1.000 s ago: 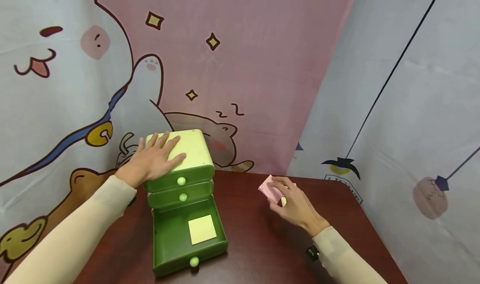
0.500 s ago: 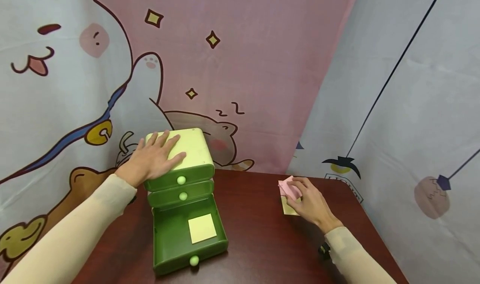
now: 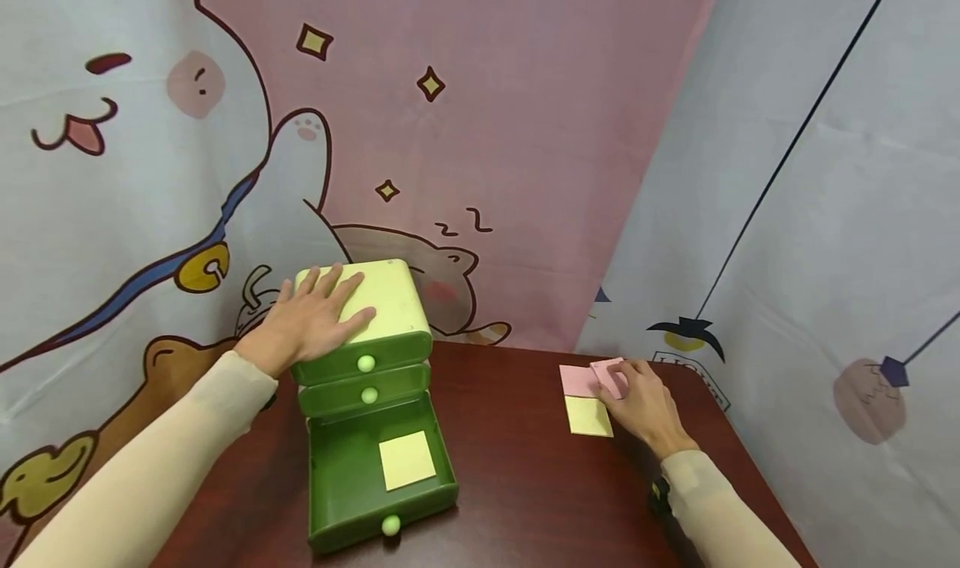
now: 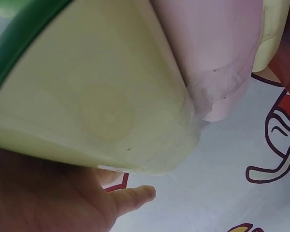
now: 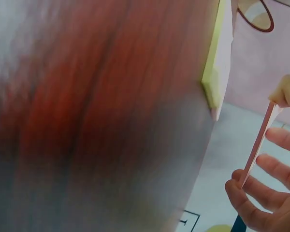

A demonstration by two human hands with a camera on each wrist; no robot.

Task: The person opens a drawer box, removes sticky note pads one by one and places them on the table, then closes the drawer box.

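Note:
My left hand (image 3: 307, 318) lies with fingers spread on the pale yellow top of a small green drawer cabinet (image 3: 390, 305). In the left wrist view, the thumb or a finger sticks out beside the cabinet's curved side (image 4: 101, 96). The bottom drawer (image 3: 341, 476) is pulled out, and a yellow sticky note pad (image 3: 407, 460) lies flat in it. On the right, my right hand (image 3: 648, 405) holds a pink sticky note pad (image 5: 257, 145) by its edges, between thumb and fingers. Next to it on the table are another pink pad (image 3: 577, 381) and a yellow pad (image 3: 588, 417).
The dark red-brown table (image 3: 510, 459) stretches between the cabinet and the pads. A printed cloth (image 3: 540, 134) with cartoon animals hangs behind it, and a pale cloth (image 3: 825, 218) hangs along the right side. The two upper drawers (image 3: 363, 376) are pushed in.
My right hand has moved right with a pink pad, away from the pink and yellow pads, which now lie uncovered on the table. The left hand stays on the cabinet.

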